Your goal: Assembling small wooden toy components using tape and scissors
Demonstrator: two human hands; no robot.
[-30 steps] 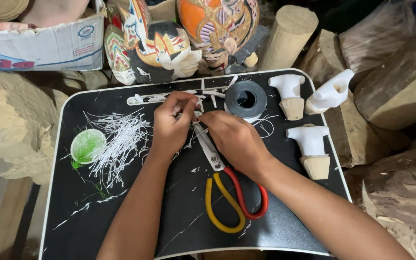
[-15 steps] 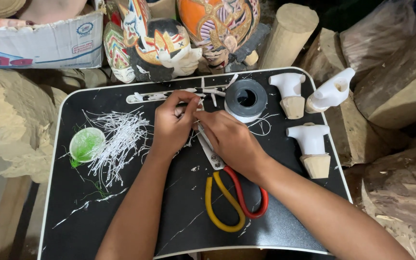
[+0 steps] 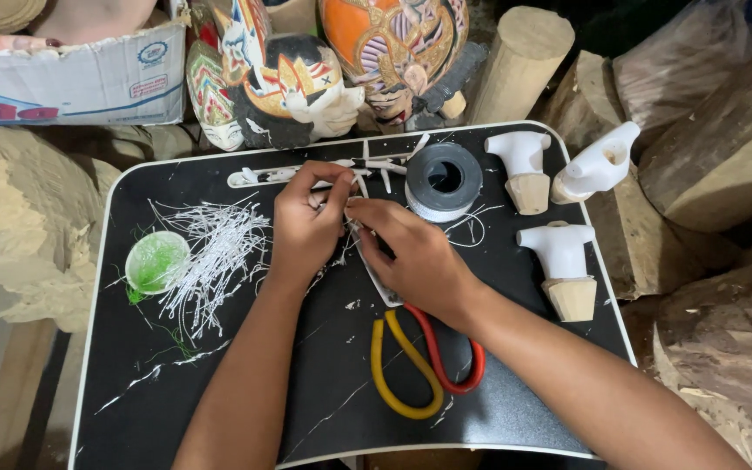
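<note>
Both hands meet over the top middle of the black worktop point(image 3: 219, 418). The left hand point(image 3: 306, 228) has its fingers narrowed to a pinch on a thin white strip point(image 3: 360, 184), and the right hand point(image 3: 415, 257) pinches close against it from the other side; exactly how much of the strip each holds is hidden. That strip looks feather-light, flimsy and easy to bend or snap, so a gentle fingertip hold near its end suits it best. Under the right hand lie scissors point(image 3: 428, 365) with 1 yellow and 1 red handle loop. Just beyond the fingers sits a grey tape roll point(image 3: 443, 180). A pile of white shavings point(image 3: 215, 248) and a small green cup point(image 3: 157, 261) lie to the left, with 3 white carved pieces point(image 3: 559, 248) to the right.
</note>
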